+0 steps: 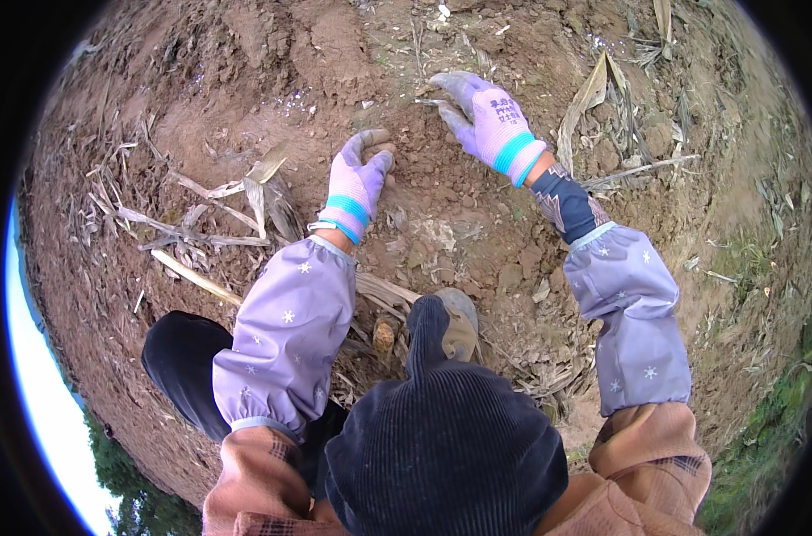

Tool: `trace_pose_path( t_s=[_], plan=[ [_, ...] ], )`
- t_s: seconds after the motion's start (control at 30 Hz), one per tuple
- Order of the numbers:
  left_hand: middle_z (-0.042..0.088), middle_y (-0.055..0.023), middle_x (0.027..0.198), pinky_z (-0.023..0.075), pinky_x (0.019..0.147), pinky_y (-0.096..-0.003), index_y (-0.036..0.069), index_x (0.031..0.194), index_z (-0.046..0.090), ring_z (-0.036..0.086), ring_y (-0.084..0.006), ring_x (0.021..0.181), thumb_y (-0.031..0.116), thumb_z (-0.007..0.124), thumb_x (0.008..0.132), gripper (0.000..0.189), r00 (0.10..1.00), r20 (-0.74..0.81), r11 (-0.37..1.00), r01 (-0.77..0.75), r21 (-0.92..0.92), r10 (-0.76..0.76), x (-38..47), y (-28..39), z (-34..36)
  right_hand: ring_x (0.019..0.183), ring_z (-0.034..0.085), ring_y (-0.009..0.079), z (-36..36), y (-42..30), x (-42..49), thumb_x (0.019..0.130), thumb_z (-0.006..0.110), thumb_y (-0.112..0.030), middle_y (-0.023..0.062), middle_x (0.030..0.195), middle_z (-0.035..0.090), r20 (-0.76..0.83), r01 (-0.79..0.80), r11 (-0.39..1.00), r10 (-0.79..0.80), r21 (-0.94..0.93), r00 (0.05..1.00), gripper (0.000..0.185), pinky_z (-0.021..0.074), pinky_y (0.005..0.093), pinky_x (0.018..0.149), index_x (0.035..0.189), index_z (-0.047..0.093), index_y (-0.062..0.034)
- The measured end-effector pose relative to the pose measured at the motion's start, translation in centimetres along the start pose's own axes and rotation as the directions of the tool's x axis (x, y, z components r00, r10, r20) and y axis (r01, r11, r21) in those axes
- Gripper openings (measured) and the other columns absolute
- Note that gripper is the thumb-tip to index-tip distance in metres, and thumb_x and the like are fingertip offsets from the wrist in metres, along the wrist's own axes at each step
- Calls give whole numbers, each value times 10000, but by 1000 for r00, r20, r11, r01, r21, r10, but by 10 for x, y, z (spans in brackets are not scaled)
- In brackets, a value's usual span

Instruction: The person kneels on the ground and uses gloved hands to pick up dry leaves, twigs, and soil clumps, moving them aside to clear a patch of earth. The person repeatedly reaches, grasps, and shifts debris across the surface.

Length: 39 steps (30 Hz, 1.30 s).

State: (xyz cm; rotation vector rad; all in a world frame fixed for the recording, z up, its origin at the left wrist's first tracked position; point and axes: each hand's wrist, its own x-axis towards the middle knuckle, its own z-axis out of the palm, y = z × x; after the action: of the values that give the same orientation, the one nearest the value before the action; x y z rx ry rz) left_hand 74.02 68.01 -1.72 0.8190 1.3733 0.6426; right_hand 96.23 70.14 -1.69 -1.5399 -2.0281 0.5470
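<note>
Both hands wear purple work gloves with turquoise bands at the wrist. My left hand [366, 167] hovers over or rests on the brown soil, its fingers curled towards the right; whether something lies within them is hidden. Farther out and to the right, my right hand [476, 110] reaches over crumbly soil [439, 161], thumb and fingers apart, with nothing visible between them. A thin dry stalk piece [431, 102] lies by its fingertips. Lilac sleeve covers with white star-like prints cover both forearms.
Dry stalks and leaves [191, 234] litter the ground at left. A large dry leaf [583, 100] and a thin stick [640, 172] lie right of my right hand. Small white granules [292, 104] dot the soil ahead. A shoe [459, 315] shows beyond the dark corduroy cap's brim.
</note>
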Motion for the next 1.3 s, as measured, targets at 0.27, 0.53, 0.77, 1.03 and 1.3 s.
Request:
trace_pose_path(
  t_s=[0.27,0.53,0.77,1.03,1.3],
  plan=[
    [531,47,707,328,425,-222,83,1133,622,385,-49,486,272,531,1006,246,999,2,995,-53,87,53,-13,-13,2,1247,480,335,-24,31,57,876,637,-300,42,1384,494,-178,-42,813,-77,-581,981,466,457,501,968,1327,522,-282],
    [651,-195,1116,454,968,-381,76,1231,585,603,-325,1098,326,712,844,478,970,178,894,-223,388,165,-12,14,39,1193,503,415,-36,66,77,834,701,-271,170,1367,489,145,-82,751,232,-655,962,510,515,513,915,1312,539,-199],
    [563,-187,1261,473,966,-438,85,1243,563,556,-392,1146,132,656,857,400,865,240,505,-460,730,441,-13,4,10,925,669,340,-34,69,96,860,660,-305,160,1094,640,128,-64,910,127,-410,984,372,539,428,833,1195,595,-157],
    [521,-122,1334,468,935,-467,123,1252,558,522,-345,1192,117,624,856,401,725,649,-62,-655,753,232,-27,90,-113,905,672,356,-41,8,10,885,668,-256,176,986,694,525,-235,906,18,351,851,314,526,382,792,1112,632,-42],
    [595,-101,1226,496,983,-397,93,1179,602,594,-295,1116,129,590,916,266,949,37,-352,80,933,314,-115,254,-277,787,669,361,-11,38,-29,872,684,-235,171,857,676,342,-86,990,44,111,939,208,520,418,635,1038,629,-121]
  ],
)
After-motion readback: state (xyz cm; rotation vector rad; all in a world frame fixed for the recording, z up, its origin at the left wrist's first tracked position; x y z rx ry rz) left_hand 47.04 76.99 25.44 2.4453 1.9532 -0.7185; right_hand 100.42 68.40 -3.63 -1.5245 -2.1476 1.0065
